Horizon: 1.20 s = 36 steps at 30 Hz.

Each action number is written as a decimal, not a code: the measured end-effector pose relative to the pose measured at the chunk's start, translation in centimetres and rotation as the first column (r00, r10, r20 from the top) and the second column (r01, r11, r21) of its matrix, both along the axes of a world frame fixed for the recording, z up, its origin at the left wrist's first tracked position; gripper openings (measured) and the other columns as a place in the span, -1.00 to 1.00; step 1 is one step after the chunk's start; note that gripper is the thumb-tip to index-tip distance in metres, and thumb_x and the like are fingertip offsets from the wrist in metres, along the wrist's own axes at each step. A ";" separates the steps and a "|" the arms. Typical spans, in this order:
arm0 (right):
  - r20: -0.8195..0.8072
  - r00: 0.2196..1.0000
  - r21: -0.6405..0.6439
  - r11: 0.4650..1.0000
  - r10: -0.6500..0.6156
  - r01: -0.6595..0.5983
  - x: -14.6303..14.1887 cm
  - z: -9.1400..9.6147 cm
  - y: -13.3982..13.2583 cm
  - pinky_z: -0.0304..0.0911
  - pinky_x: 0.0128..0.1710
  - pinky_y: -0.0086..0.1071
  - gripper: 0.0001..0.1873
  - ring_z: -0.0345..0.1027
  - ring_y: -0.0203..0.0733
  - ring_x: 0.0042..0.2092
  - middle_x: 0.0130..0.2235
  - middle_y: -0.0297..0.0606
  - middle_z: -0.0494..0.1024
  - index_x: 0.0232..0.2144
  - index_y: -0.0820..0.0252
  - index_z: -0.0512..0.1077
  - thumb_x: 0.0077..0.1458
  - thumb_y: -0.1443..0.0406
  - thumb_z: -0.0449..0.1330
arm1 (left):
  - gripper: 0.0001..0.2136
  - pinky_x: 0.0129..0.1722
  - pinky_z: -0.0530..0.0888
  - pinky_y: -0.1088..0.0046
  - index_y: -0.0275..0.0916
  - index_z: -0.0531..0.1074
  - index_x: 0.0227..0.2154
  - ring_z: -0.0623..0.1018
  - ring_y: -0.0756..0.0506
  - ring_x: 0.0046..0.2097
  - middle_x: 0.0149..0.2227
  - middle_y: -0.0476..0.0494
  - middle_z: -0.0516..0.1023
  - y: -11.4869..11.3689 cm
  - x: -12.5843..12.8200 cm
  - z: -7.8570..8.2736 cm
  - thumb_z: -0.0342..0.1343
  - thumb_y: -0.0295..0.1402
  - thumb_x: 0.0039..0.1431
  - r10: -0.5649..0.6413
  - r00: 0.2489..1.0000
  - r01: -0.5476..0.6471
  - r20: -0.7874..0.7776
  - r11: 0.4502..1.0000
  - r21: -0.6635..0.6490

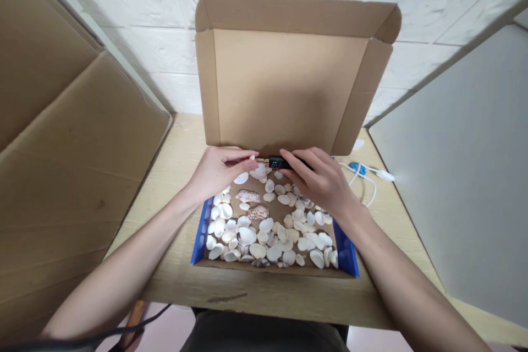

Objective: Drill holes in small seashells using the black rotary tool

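A shallow cardboard box (346, 256) with blue outer sides lies on the wooden table, its lid standing upright at the back. Several white and tan seashells (264, 231) cover its floor. Over the box's far edge my right hand (319, 179) grips a small black device (279, 163) with a greenish lit spot. My left hand (220, 168) pinches the device's brass-coloured left end between thumb and fingers; what else it holds, if anything, is hidden. Both hands meet at the device, just above the shells.
A white cable with a blue part (363, 173) lies on the table (181, 146) right of the box. A big cardboard sheet (70, 165) leans on the left, a grey panel (462, 176) on the right. A white wall stands behind. A dark cable (124, 330) hangs below the table's edge.
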State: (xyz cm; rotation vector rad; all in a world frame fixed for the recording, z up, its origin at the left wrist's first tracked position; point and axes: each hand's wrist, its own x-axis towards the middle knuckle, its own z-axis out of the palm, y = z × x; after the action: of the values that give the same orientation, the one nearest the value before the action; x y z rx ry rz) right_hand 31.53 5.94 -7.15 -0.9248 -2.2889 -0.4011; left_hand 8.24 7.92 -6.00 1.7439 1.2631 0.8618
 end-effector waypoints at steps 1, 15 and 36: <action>0.007 1.000 -0.021 1.000 0.009 -0.008 0.0 0.0 0.0 0.26 -0.29 -0.31 -0.65 0.33 -0.18 -0.27 -0.26 -0.15 0.53 0.04 0.27 0.33 0.20 0.32 0.12 | -0.69 -0.32 0.49 0.45 -0.16 0.61 -0.20 0.60 -0.10 -0.26 -0.22 -0.16 0.66 0.0 0.0 0.0 0.24 -0.12 0.03 -0.001 1.000 0.001 -0.013 1.000 0.008; 0.045 0.997 -0.117 0.992 0.057 -0.051 -0.6 -0.6 0.0 0.30 -0.38 -0.38 -0.68 0.38 -0.23 -0.33 -0.34 -0.17 0.53 -0.05 0.36 0.35 0.25 0.22 0.07 | -0.76 -0.38 0.46 0.48 -0.17 0.62 -0.27 0.59 -0.07 -0.32 -0.30 -0.12 0.66 -0.1 0.4 -0.2 0.29 -0.21 -0.01 -0.002 0.999 0.003 -0.032 1.000 0.014; -0.060 0.992 -0.013 0.994 -0.110 0.109 0.0 -0.1 -0.2 0.22 -0.41 -0.37 -0.75 0.36 -0.21 -0.35 -0.36 -0.19 0.53 -0.11 0.30 0.39 0.20 0.28 0.11 | -0.69 -0.09 0.54 0.39 -0.26 0.57 -0.18 0.63 -0.14 -0.14 -0.17 -0.19 0.65 0.1 0.1 0.3 0.31 -0.25 0.00 0.101 0.946 -0.056 0.307 0.987 -0.151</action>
State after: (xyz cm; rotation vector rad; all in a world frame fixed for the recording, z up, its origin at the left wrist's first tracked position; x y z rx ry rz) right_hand 31.54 5.77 -7.25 -1.0567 -2.1933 -0.4038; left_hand 8.36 8.03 -5.71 1.3889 1.1554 1.0253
